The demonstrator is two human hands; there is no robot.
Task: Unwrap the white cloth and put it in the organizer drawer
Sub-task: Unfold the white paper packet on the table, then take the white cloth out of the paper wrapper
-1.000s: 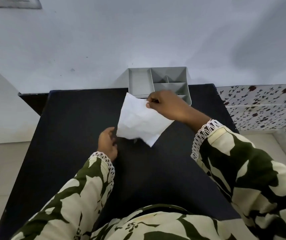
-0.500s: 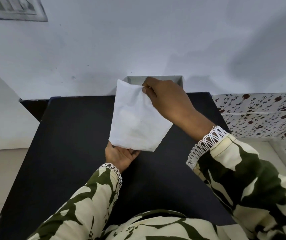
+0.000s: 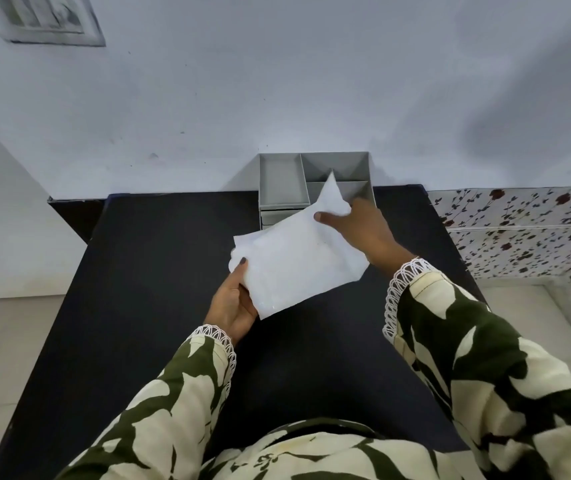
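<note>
The white cloth point(image 3: 297, 261) is spread out and held in the air above the black table point(image 3: 138, 271), tilted from lower left to upper right. My left hand point(image 3: 233, 303) grips its lower left edge, thumb on top. My right hand point(image 3: 363, 230) pinches its upper right corner, which sticks up in a point. The grey organizer point(image 3: 282, 181) stands at the table's far edge against the wall, right behind the cloth. Its open top shows one long compartment on the left and smaller ones on the right. The cloth hides most of its drawer front.
A white wall rises behind the table, with a vent point(image 3: 48, 19) at the upper left. A floral-patterned surface point(image 3: 519, 230) runs along the right side. Pale floor tiles point(image 3: 7, 341) lie to the left of the table. My patterned sleeves fill the foreground.
The cloth has gone from hanging upright under my right hand to lying flatter and lower. My left hand has taken hold of its lower left edge. The organizer's top shows again.
</note>
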